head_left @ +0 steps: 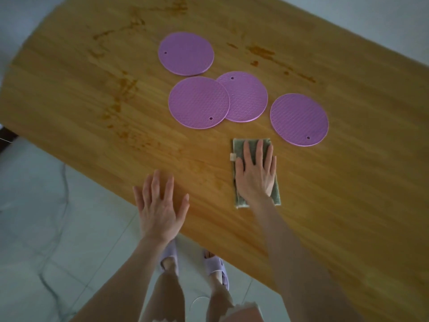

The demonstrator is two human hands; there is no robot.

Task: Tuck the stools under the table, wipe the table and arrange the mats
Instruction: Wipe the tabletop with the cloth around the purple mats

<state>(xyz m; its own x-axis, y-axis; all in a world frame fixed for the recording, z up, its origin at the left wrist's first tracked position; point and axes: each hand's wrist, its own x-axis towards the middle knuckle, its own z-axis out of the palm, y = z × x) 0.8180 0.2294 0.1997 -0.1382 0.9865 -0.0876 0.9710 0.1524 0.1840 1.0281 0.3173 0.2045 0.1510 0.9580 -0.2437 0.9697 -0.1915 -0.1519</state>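
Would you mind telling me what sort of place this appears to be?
Probably a home dining area: a stained wooden table with round purple mats, a pale tiled floor, and a person in slippers pressing a cloth under the right hand.

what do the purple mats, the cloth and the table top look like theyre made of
Purple mats: likely silicone or soft rubber, matte, with a fine embossed pattern and a hanging hole.
Cloth: grey-green woven or microfibre fabric, folded, with a small side tag.
Table: wood or wood-look laminate, light grain, semi-matte, brown stains.
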